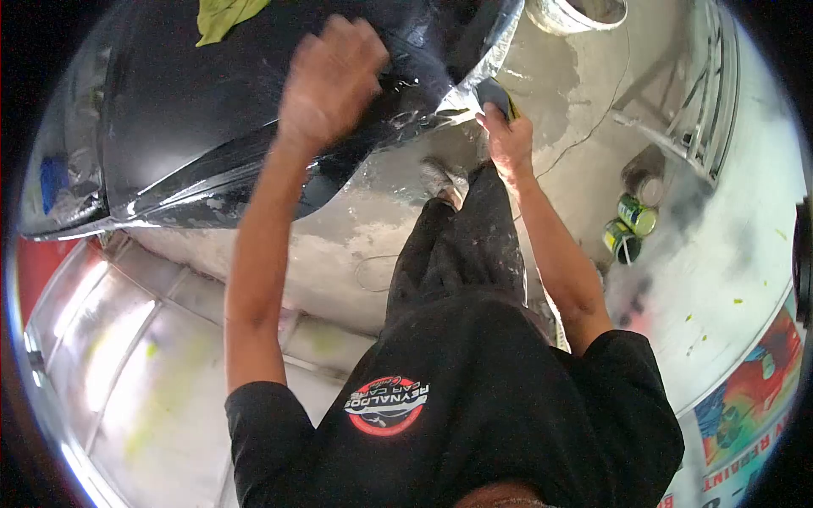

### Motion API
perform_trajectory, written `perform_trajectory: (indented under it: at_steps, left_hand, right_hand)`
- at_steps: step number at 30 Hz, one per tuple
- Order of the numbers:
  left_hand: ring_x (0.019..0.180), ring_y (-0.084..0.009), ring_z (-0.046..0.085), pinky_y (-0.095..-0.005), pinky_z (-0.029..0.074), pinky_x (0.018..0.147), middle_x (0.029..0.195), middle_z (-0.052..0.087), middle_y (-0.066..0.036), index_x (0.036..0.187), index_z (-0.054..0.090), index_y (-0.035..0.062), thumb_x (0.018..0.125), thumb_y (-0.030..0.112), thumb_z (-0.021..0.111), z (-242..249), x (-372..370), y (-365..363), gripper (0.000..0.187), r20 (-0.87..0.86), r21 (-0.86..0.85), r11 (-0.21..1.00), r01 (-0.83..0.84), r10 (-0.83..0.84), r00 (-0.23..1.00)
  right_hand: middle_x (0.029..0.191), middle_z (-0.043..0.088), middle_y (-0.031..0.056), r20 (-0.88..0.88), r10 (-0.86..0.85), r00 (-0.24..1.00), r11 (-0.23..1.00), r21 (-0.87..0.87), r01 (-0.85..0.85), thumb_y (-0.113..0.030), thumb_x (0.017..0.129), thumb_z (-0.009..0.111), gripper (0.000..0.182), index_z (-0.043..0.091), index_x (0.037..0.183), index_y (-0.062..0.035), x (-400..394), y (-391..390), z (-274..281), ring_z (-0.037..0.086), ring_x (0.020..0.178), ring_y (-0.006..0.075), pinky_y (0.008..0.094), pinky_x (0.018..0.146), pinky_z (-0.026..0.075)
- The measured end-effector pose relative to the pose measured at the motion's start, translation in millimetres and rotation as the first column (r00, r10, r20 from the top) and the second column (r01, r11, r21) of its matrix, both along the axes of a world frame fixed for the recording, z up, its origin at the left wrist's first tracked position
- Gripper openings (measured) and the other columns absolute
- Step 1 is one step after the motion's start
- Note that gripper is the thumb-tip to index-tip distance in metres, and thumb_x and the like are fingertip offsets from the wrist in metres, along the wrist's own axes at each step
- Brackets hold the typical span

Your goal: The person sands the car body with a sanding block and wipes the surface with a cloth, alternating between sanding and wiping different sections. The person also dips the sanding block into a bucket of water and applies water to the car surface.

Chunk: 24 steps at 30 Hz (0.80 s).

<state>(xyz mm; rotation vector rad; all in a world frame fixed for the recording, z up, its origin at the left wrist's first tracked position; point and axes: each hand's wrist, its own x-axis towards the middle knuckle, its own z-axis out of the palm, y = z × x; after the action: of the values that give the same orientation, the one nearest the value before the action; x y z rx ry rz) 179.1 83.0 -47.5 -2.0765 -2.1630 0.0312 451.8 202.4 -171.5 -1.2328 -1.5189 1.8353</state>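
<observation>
My left hand (334, 80) is over the wet, glossy black car panel (195, 93). It is smeared by motion, so I cannot make out its fingers or whether it touches the surface. Closed around a dark flat pad (493, 97) with a yellow-green edge, my right hand (510, 144) is beside the car's rounded corner, with the thumb on top of the pad. Water shines along the panel's lower edge. A yellow-green cloth (227, 17) lies on the panel beyond my left hand.
A white bucket (580, 13) stands on the wet concrete floor (567, 76) at the top. To the right are a metal frame (699, 102) and green cans (627, 229). A blue object (54, 182) rests at the car's left end. A thin cord (593, 127) crosses the floor.
</observation>
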Motion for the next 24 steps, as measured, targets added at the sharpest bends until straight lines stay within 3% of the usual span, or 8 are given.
perform_trajectory:
  at_steps: [1,2,3,5,10,14,20,24]
  left_hand:
    - [0.148,-0.0313,0.037,-0.0522,0.035,0.117,0.155,0.047,-0.006,0.144,0.053,0.0159,0.088,0.036,0.073,-23.3,19.9,-22.9,0.063,0.093,-0.064,0.994,0.090,-0.084,0.992]
    - [0.155,-0.0274,0.027,-0.0505,0.025,0.124,0.165,0.037,-0.002,0.153,0.047,0.0188,0.091,0.043,0.070,-37.0,41.4,-43.8,0.071,0.090,-0.102,0.989,0.106,-0.097,0.991]
    - [0.158,-0.0224,0.022,-0.0484,0.020,0.127,0.169,0.030,0.001,0.158,0.041,0.0211,0.094,0.048,0.065,-39.4,60.1,-56.3,0.074,0.038,-0.235,0.971,0.054,-0.047,0.998]
    - [0.158,-0.0205,0.021,-0.0457,0.017,0.128,0.169,0.030,0.001,0.159,0.040,0.0215,0.095,0.049,0.062,-47.2,70.6,-81.7,0.073,0.099,-0.197,0.980,-0.029,0.049,0.994]
    - [0.156,-0.0196,0.025,-0.0444,0.019,0.129,0.168,0.032,0.001,0.159,0.040,0.0202,0.098,0.047,0.060,-40.8,60.4,-146.9,0.069,0.061,-0.143,0.947,-0.288,0.299,0.952]
    - [0.154,-0.0253,0.032,-0.0479,0.027,0.125,0.164,0.038,-0.005,0.156,0.043,0.0155,0.100,0.039,0.060,-27.4,63.6,-163.8,0.063,0.141,-0.052,0.863,-0.503,0.505,0.852]
    - [0.152,-0.0350,0.035,-0.0519,0.033,0.120,0.160,0.043,-0.016,0.152,0.047,0.0069,0.100,0.031,0.061,-35.0,88.8,-168.6,0.059,0.240,0.156,0.542,-0.826,0.790,0.564]
    - [0.149,-0.0363,0.037,-0.0523,0.031,0.120,0.154,0.048,-0.019,0.146,0.051,0.0006,0.092,0.025,0.069,-34.1,130.1,-125.3,0.062,0.275,0.100,0.624,-0.775,0.731,0.625]
  right_hand:
    - [0.093,0.069,0.0048,0.029,0.018,0.999,1.000,0.019,-0.018,-0.021,0.103,0.062,0.034,0.066,0.125,0.0052,-1.2,4.9,-2.0,0.058,0.083,0.0113,0.0273,0.077,0.048]
    - [0.113,0.069,0.0077,-0.012,0.028,1.000,0.998,-0.053,-0.029,-0.015,0.102,0.065,0.031,0.065,0.125,0.0060,-4.8,10.0,8.0,0.067,0.098,0.0162,0.0338,0.091,0.059]
    - [0.113,0.069,0.0078,-0.015,0.074,0.997,0.997,-0.024,-0.074,-0.016,0.103,0.065,0.032,0.065,0.125,0.0063,-9.5,14.4,14.1,0.067,0.097,0.0163,0.0346,0.091,0.059]
    - [0.111,0.069,0.0081,-0.027,0.174,0.984,0.984,0.037,-0.172,-0.018,0.103,0.065,0.033,0.065,0.124,0.0071,-21.8,24.6,25.1,0.068,0.096,0.0166,0.0362,0.090,0.060]
    - [0.110,0.071,0.0115,-0.299,0.190,0.935,0.887,-0.356,-0.294,-0.022,0.108,0.055,0.024,0.067,0.113,-0.0013,-64.0,36.4,83.8,0.072,0.099,0.0248,0.0479,0.090,0.064]
    - [0.119,0.066,0.0141,-0.400,0.179,0.899,0.698,-0.592,-0.403,-0.011,0.104,0.057,0.022,0.059,0.123,-0.0003,-79.7,47.2,111.0,0.071,0.103,0.0303,0.0486,0.087,0.065]
    - [0.113,0.068,0.0088,-0.398,0.454,0.797,0.617,-0.505,-0.604,-0.005,0.101,0.057,0.020,0.060,0.121,-0.0033,-95.2,52.2,146.1,0.071,0.102,0.0240,0.0477,0.086,0.065]
    - [0.109,0.069,0.0061,-0.373,0.575,0.728,0.582,-0.440,-0.684,-0.008,0.103,0.058,0.018,0.061,0.120,-0.0033,-109.9,42.6,165.7,0.070,0.098,0.0181,0.0433,0.084,0.066]
